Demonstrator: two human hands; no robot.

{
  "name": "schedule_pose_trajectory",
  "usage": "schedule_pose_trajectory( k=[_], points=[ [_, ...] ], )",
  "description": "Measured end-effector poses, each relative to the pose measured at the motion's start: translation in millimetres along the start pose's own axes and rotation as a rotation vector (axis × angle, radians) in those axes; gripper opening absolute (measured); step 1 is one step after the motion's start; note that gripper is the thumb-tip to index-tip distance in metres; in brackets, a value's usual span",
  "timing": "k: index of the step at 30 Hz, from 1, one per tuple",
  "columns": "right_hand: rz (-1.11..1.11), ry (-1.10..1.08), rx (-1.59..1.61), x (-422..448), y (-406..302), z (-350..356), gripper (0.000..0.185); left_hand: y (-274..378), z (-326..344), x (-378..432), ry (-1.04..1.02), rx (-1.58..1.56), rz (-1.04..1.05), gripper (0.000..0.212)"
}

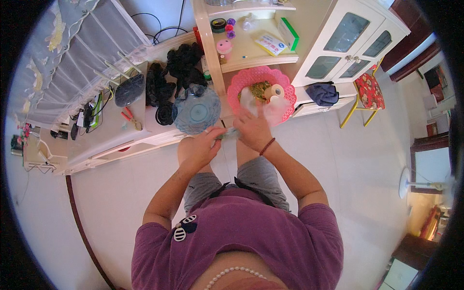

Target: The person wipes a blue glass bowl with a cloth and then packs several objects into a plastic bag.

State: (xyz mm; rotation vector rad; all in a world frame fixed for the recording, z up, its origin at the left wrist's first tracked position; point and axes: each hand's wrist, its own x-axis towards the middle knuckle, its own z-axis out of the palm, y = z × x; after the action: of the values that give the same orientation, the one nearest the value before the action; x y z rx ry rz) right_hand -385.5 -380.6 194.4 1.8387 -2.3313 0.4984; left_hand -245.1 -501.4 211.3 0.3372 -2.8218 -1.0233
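My left hand (208, 146) pinches one end of a small, thin greenish item (229, 133), too blurred to name. At its other end is my right hand (252, 132), smeared by motion, with its fingers at the item. Just beyond the right hand sits a pink openwork plastic basket (262, 72). Inside the basket are a roll (276, 91) with a pale core, some yellowish-green dried-looking stuff (259, 90) and whitish, see-through plastic (277, 108). A blue glass bowl (197, 110) with a scalloped rim stands beyond my left hand.
Dark fabric (186, 65) lies behind the bowl. On the left are red-handled pliers (132, 119) and a router (129, 90) with upright antennas. A shelf (261, 63) holds tape (218, 25) and a green box (289, 33). A chair (369, 90) stands right of the glass-doored cabinet (348, 32).
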Motion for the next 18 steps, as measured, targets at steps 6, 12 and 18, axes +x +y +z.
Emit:
schedule_pose_trajectory(
  k=[6, 12, 18],
  points=[
    [-0.003, -0.156, 0.081, -20.9, -46.2, 34.1, 0.012, 12.0, 0.4, -24.0, 0.192, 0.484, 0.158, 0.055],
    [-0.091, -0.133, 0.130, -17.4, -48.9, 8.0, 0.010, -16.2, 23.9, -37.2, -0.177, 0.090, -0.194, 0.052],
    [-0.182, -0.027, 0.023, -30.2, -25.7, 9.0, 0.010, -8.8, 20.3, -42.6, -0.486, -0.314, -0.435, 0.031]
  ],
)
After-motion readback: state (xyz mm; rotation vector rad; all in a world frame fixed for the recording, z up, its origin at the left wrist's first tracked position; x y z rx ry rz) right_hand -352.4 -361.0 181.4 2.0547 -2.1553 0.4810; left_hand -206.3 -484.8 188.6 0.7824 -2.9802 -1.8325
